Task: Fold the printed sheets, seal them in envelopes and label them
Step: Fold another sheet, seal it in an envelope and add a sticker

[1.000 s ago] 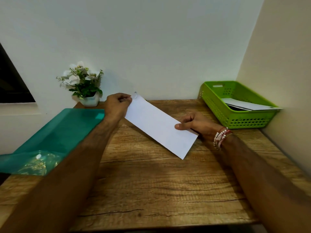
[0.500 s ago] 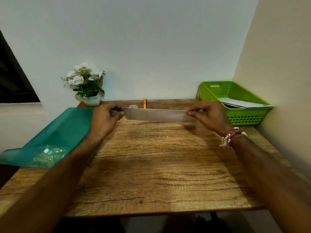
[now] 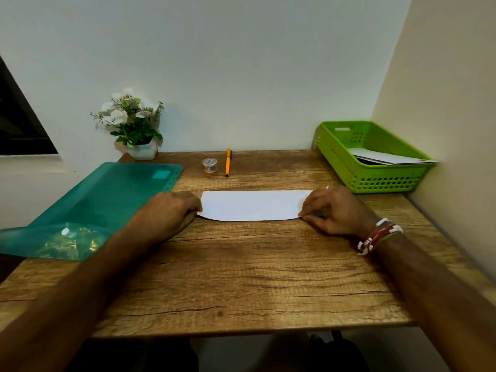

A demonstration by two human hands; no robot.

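Observation:
A long white envelope (image 3: 252,205) lies flat across the middle of the wooden table (image 3: 241,277). My left hand (image 3: 169,213) pinches its left end and my right hand (image 3: 335,210) pinches its right end, both resting on the table. Behind the envelope stand a small roll of clear tape (image 3: 209,165) and an orange pen (image 3: 228,162). More white envelopes or sheets (image 3: 386,158) lie in the green basket (image 3: 349,167) at the back right.
A teal plastic folder (image 3: 107,200) covers the table's left side, hanging over the edge, with a crinkled clear bag (image 3: 67,242) at its near end. A potted white flower (image 3: 134,124) stands at the back left. Walls close in behind and on the right.
The envelope was held up and tilted in the air. Both hands turned it level and lowered it flat onto the table, nearer to me. Tape and pen have come into view behind it.

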